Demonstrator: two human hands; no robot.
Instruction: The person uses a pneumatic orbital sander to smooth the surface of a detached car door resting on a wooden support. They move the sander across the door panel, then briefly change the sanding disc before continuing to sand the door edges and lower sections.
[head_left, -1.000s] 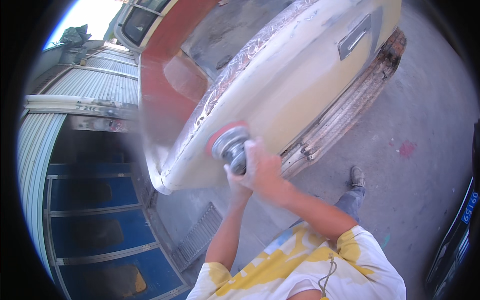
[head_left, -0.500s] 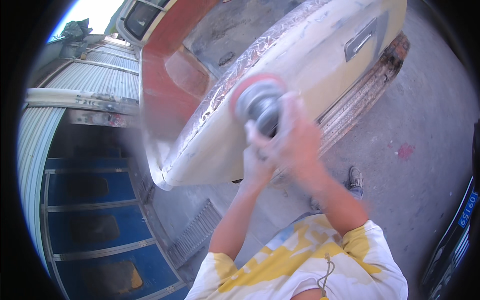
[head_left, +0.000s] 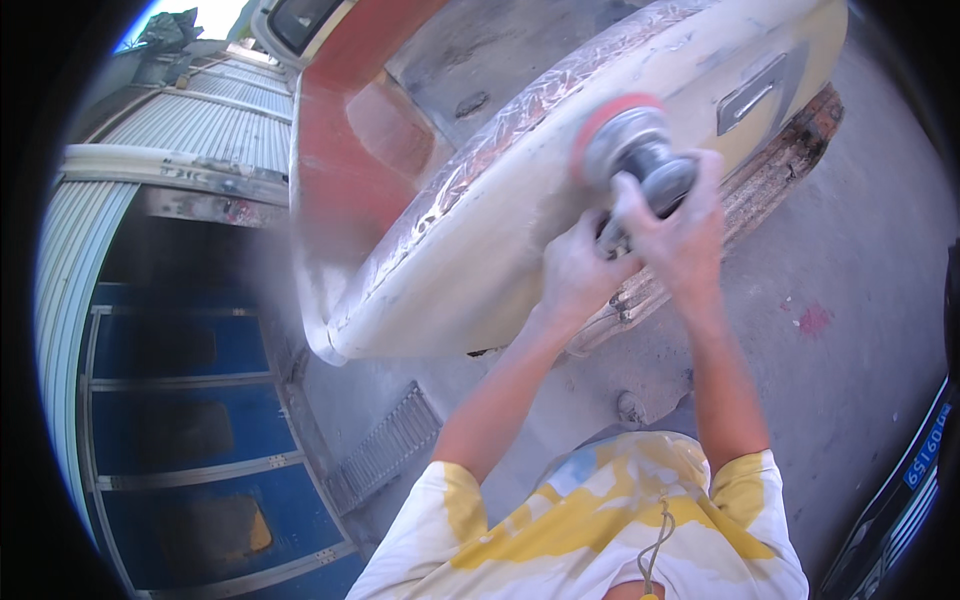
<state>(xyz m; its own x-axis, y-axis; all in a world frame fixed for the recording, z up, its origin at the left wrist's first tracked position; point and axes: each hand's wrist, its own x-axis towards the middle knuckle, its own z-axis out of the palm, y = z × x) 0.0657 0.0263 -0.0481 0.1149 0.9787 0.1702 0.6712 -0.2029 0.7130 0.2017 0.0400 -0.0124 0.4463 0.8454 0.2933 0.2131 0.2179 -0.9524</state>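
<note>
Gripping the sander (head_left: 640, 150) with both hands, left hand (head_left: 575, 275) and right hand (head_left: 680, 225) clamped around its body, I hold its disc against the car door (head_left: 520, 230); it looks heavy, rigid, prone to kick.

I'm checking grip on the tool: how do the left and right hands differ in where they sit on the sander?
The right hand wraps over the sander body near its red-edged disc; the left hand sits lower, at the tool's rear end. The right arm reaches farther up than the left. Both hands are bare and closed on the sander.
</note>
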